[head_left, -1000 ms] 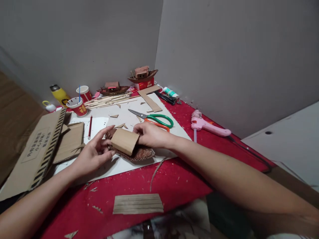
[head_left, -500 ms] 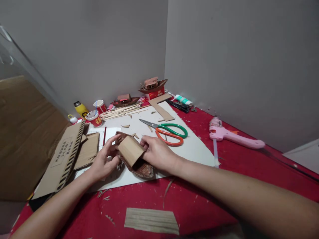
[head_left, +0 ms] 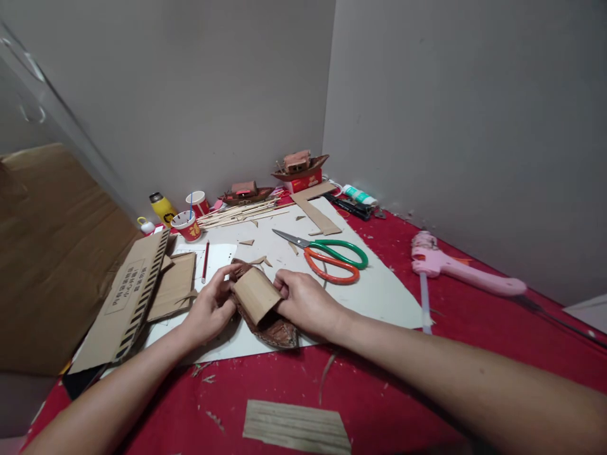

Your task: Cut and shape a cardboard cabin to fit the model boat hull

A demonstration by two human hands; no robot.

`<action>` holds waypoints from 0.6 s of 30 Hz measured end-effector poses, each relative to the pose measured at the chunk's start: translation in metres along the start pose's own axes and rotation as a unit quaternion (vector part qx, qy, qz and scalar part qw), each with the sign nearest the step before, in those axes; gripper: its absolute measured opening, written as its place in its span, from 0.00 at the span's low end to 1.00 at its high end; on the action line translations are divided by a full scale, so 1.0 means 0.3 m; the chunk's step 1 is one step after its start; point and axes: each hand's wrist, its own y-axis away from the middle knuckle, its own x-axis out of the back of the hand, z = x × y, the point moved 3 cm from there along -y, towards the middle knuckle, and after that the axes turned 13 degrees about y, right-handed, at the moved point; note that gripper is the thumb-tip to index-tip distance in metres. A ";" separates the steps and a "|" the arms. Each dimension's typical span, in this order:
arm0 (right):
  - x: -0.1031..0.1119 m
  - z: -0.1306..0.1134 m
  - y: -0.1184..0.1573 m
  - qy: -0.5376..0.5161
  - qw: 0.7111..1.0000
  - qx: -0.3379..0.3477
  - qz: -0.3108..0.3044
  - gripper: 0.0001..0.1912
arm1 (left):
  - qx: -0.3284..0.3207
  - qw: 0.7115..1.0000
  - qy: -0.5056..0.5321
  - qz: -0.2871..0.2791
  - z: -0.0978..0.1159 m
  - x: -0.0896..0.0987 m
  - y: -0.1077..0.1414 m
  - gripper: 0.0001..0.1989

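A brown model boat (head_left: 279, 333) lies at an angle between my hands on the white board. Over its middle sits a bent piece of plain cardboard (head_left: 257, 294), like a curved roof. My left hand (head_left: 212, 308) is curled against the left side of the boat, its fingertips at the hull and the cardboard's left edge. With thumb and fingers closed, my right hand (head_left: 308, 304) grips the cardboard's right edge; some of these fingers are hidden behind it. Scissors (head_left: 327, 253) with green and orange handles lie open just beyond my right hand.
A pink glue gun (head_left: 455, 268) with its cord lies at the right. Folded cardboard (head_left: 121, 297) and a pencil (head_left: 205, 262) are at the left. Paper cups (head_left: 187, 226), thin sticks (head_left: 237, 213) and two finished boats (head_left: 298, 165) stand behind. A cardboard strip (head_left: 296, 426) lies in front.
The whole view has shifted slightly, so everything appears a little further right and lower. Both hands keep their places on the boat and the cardboard.
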 end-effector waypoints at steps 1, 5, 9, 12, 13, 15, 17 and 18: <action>0.000 0.000 0.001 0.000 1.000 -0.001 0.000 0.11 | 0.004 1.000 0.015 -0.004 -0.003 0.000 0.000 0.26; -0.005 0.001 0.002 -0.001 1.000 -0.005 0.001 0.11 | 0.006 0.998 0.064 -0.022 0.001 -0.001 -0.002 0.26; -0.015 0.009 -0.002 -0.004 1.000 -0.006 0.004 0.11 | 0.020 0.994 0.094 -0.051 0.018 0.010 0.000 0.27; -0.023 0.017 -0.004 -0.003 1.000 -0.003 0.008 0.12 | 0.062 0.985 0.136 -0.085 0.018 0.026 0.000 0.30; -0.025 0.019 -0.004 -0.003 1.000 0.000 0.009 0.12 | 0.071 0.981 0.151 -0.097 0.016 0.030 -0.001 0.31; -0.028 0.022 -0.003 -0.004 1.000 0.005 0.012 0.12 | 0.080 0.975 0.178 -0.111 0.013 0.036 -0.005 0.31; -0.028 0.021 -0.002 -0.004 1.000 0.011 0.013 0.12 | 0.081 0.972 0.191 -0.108 0.009 0.037 -0.011 0.29; -0.027 0.021 -0.002 -0.004 1.000 0.012 0.013 0.12 | 0.082 0.972 0.194 -0.102 0.008 0.036 -0.014 0.27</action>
